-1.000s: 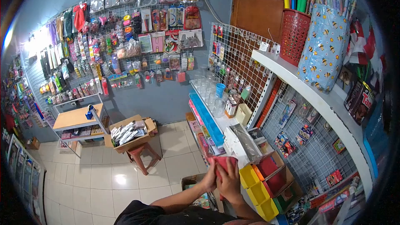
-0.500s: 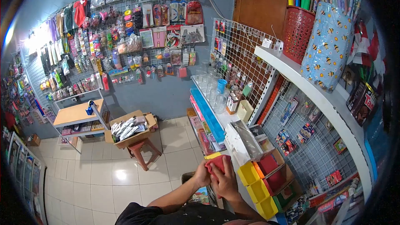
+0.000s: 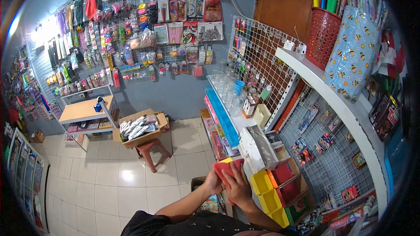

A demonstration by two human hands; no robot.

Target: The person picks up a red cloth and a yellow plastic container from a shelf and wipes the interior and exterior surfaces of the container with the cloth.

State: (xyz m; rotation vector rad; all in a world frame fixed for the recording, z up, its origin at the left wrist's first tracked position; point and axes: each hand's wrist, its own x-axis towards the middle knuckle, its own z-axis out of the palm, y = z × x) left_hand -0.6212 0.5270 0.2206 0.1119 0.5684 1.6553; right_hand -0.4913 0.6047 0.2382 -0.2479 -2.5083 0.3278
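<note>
A red cloth (image 3: 222, 168) is bunched between my two hands, low in the middle of the view. My right hand (image 3: 239, 187) is closed over the cloth, fingers bent and pressing down on it. On the other side, my left hand (image 3: 213, 182) grips from below, its fingertips mostly hidden behind the cloth. The edge of a yellow plastic piece (image 3: 226, 160) shows above the cloth; the rest of it is covered. Just right of my hands stand yellow bins (image 3: 261, 182) in a row, beside red and green compartments.
A white shelf (image 3: 240, 123) carries glass jars, a blue tray (image 3: 222, 116) and a white box (image 3: 256, 148). A curved white shelf (image 3: 323, 76) with a red basket (image 3: 323, 39) juts in at right. Further left, a carton of packets (image 3: 139, 129) sits on a stool (image 3: 154, 154).
The cloth has shifted and lies flatter, with my right hand turned slightly over it. The whole scene sits a little further right from a small head movement.
</note>
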